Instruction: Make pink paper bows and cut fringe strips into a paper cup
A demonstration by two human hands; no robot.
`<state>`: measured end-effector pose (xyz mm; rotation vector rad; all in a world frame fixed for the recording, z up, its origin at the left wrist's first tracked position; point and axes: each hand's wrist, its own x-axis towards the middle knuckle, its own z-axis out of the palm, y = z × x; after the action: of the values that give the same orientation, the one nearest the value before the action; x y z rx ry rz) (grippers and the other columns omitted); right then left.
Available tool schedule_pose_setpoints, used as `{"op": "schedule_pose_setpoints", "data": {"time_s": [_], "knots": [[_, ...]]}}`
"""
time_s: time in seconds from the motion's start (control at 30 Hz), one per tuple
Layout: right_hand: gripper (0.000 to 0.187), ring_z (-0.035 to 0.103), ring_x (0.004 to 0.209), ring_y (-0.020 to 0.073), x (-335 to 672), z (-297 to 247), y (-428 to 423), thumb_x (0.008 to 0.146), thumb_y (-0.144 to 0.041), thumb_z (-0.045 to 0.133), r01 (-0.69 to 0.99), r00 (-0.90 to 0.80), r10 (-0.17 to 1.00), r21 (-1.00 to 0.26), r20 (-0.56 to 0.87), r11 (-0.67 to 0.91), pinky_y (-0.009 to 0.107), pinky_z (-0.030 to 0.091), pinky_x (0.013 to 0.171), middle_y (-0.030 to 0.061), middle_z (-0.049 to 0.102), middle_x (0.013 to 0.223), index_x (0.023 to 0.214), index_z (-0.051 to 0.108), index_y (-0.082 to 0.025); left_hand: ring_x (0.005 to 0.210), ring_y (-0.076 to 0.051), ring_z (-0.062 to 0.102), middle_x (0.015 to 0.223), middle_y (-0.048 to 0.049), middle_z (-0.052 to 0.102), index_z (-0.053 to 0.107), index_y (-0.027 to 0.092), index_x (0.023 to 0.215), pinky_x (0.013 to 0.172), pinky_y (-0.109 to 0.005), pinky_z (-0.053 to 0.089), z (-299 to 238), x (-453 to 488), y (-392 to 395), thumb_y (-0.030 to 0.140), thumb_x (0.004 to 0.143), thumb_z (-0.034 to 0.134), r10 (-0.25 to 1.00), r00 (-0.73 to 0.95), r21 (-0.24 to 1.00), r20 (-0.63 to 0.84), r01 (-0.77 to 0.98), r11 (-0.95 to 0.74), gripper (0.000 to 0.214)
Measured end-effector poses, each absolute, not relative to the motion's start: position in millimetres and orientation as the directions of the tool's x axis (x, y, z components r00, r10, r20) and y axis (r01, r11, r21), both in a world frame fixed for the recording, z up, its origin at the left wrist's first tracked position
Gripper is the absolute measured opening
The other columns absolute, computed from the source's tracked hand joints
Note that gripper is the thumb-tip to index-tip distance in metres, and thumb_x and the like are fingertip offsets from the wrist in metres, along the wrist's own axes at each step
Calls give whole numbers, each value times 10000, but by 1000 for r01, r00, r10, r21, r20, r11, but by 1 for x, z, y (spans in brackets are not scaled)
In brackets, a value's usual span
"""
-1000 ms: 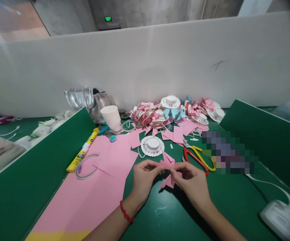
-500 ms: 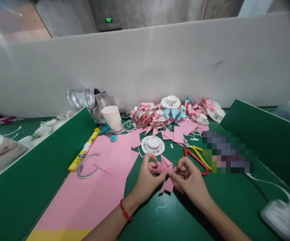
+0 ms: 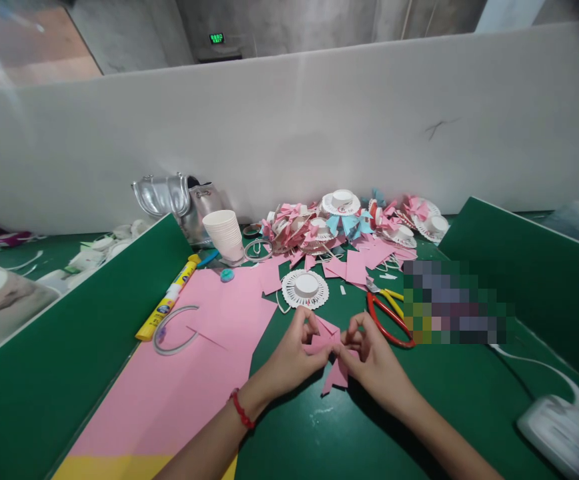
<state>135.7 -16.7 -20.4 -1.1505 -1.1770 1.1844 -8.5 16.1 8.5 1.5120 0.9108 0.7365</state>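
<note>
Pink folded paper (image 3: 325,335) is between the two hands, held just above the green desk (image 3: 314,443), right of the left-edge sheet. Left hand (image 3: 292,353): thumb and finger pinched on one side of it. Right hand (image 3: 378,360): thumb and finger pinched near its middle, other fingers loosely curled. Tails hang below the grip.

Progress, as judged: folds are in, shape bow-like; whether the centre is fixed, can't tell, fingers cover it. Not attached to anything visible.

Just beyond the hands, white fringed paper hat (image 3: 306,285), no bow on it. Scissors (image 3: 390,327) right of that, partly blurred out. Big pink sheet (image 3: 179,400) along desk's left edge, glue tube (image 3: 159,319) at its border. Far edge: pile of paper hats (image 3: 297,230), many with pink or blue bows. Far left corner: cup stack (image 3: 223,233), silver bag (image 3: 164,195).
</note>
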Motion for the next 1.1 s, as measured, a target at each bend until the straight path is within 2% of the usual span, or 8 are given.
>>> {"op": "schedule_pose_setpoints", "data": {"time_s": [0.13, 0.4, 0.6, 0.73, 0.9, 0.97, 1.03, 1.1], "knots": [[256, 438, 558, 101, 136, -22, -16, 731, -194, 594, -46, 13, 998, -997, 56, 56, 206, 367, 513, -75, 415, 652, 735, 342, -239, 556, -68, 317, 681, 67, 340, 360, 199, 717, 511, -189, 278, 9, -11, 20, 227, 709, 580, 884, 467, 973, -13, 211, -96, 222], [266, 434, 567, 103, 134, -23, -17, 736, -169, 585, -48, 35, 997, -996, 70, 72, 208, 362, 514, -72, 431, 652, 722, 329, -238, 513, -53, 316, 678, 76, 359, 360, 198, 704, 498, -186, 290, 10, -11, 24, 217, 691, 602, 875, 478, 977, -74, 212, -33, 243], [296, 426, 530, 96, 145, -19, -12, 690, -198, 638, -77, 147, 985, -992, 93, 105, 204, 367, 514, -86, 422, 623, 695, 345, -239, 578, -79, 457, 643, 60, 490, 334, 208, 710, 551, -205, 346, 7, -20, 33, 232, 673, 624, 894, 437, 995, -98, 68, 76, 293], [342, 439, 524, 94, 156, -16, -7, 652, -271, 687, -124, 252, 963, -984, 95, 129, 199, 372, 526, -100, 419, 594, 677, 347, -246, 534, -70, 437, 576, 79, 492, 333, 210, 705, 537, -198, 340, 4, -36, 46, 260, 666, 636, 957, 289, 999, -26, -24, 34, 309], [379, 474, 510, 97, 147, -16, -11, 616, -325, 731, -183, 237, 971, -980, 38, 83, 205, 385, 516, -87, 476, 564, 656, 365, -233, 641, -113, 514, 671, 17, 550, 508, 169, 801, 613, -238, 402, 2, -26, 38, 241, 588, 697, 935, 354, 999, -29, -13, 36, 293], [394, 467, 491, 97, 141, -16, -14, 607, -341, 738, -199, 219, 975, -978, 21, 66, 207, 380, 499, -87, 481, 545, 651, 362, -233, 691, -129, 524, 732, -14, 577, 570, 153, 806, 653, -255, 399, 4, -16, 30, 251, 641, 655, 904, 425, 999, -47, 42, 33, 210], [402, 463, 485, 99, 136, -15, -16, 602, -354, 741, -210, 206, 979, -976, 10, 54, 212, 379, 494, -87, 487, 539, 659, 362, -234, 630, -122, 498, 653, -7, 565, 582, 143, 688, 595, -245, 372, 6, -9, 24, 267, 703, 593, 900, 430, 993, -72, 112, 26, 126], [403, 459, 491, 98, 133, -15, -17, 602, -346, 743, -214, 202, 979, -976, 3, 47, 215, 378, 502, -90, 483, 544, 664, 361, -235, 582, -110, 468, 586, 15, 531, 551, 144, 587, 559, -233, 345, 8, -6, 22, 256, 708, 585, 908, 410, 988, -87, 149, 27, 169]]}}
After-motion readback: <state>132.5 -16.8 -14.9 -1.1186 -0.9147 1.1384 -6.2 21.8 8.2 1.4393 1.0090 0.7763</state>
